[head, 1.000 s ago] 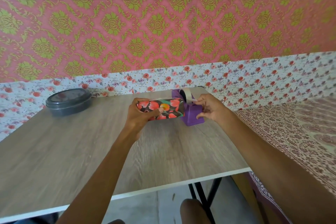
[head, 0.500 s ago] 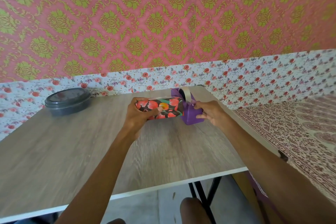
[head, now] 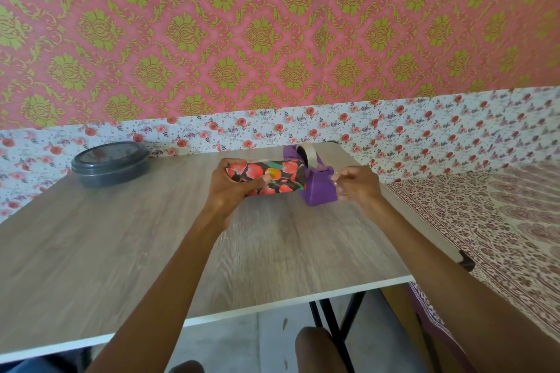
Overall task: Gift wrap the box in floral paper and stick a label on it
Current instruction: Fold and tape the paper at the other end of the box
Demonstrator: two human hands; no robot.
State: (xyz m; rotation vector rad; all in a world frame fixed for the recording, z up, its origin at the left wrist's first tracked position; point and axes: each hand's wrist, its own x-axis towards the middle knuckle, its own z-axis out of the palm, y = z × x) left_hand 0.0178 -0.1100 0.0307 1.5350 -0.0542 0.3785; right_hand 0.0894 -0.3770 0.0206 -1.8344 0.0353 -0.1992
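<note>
Purple plastic tape dispenser (head: 316,188), carrying a roll of pale tape (head: 306,155), stands towards the far edge of the grey wood-grain table (head: 151,236). The oblong box in black paper with red flowers (head: 272,175) lies just to its left, close enough that you cannot tell whether the two touch.

Your left hand (head: 230,188) wraps around the near left end of the box, with the thumb pressed across the front face where the paper overlaps. Your right hand (head: 356,185) sits at the cutter end of the dispenser. Its fingertips are curled tight together, apparently pinching the tape end, though the strip itself is too thin to make out.

You seem to be drawing off a piece to seal the seam. Pull straight away from the roll and level. Then snap it down across the cutter's teeth so that it tears clean and does not stretch. Keep the left thumb firm, because the fold will likely spring open if it lifts. Hold the strip by one corner only to spare the adhesive. The dispenser is light and may slide, so tug gently.

A dark grey round lidded container (head: 110,163) sits well apart on the left.
</note>
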